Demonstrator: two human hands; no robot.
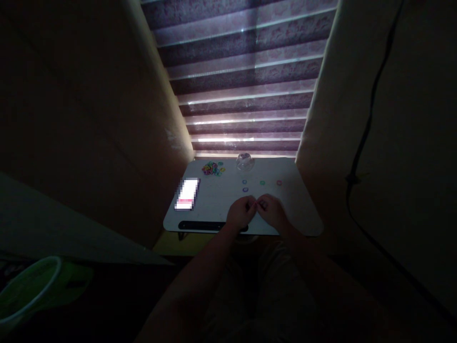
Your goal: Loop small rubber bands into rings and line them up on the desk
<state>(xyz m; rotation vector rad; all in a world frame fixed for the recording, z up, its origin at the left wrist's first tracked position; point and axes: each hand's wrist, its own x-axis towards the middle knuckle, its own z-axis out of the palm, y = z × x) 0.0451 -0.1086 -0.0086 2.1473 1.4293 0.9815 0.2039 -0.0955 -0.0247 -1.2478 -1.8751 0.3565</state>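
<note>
Over the front middle of the white board table, my left hand and my right hand meet at the fingertips. Both are closed in a pinch on a small pink band, which is mostly hidden by the fingers. Just beyond them lie two purple bands, one behind the other. A green band and a red band lie farther right in the same back row. A heap of mixed coloured bands sits at the back left.
A lit phone lies at the table's left side. A clear round container stands at the back edge, below the window blind. A black strip runs along the front edge. A green bucket is at lower left.
</note>
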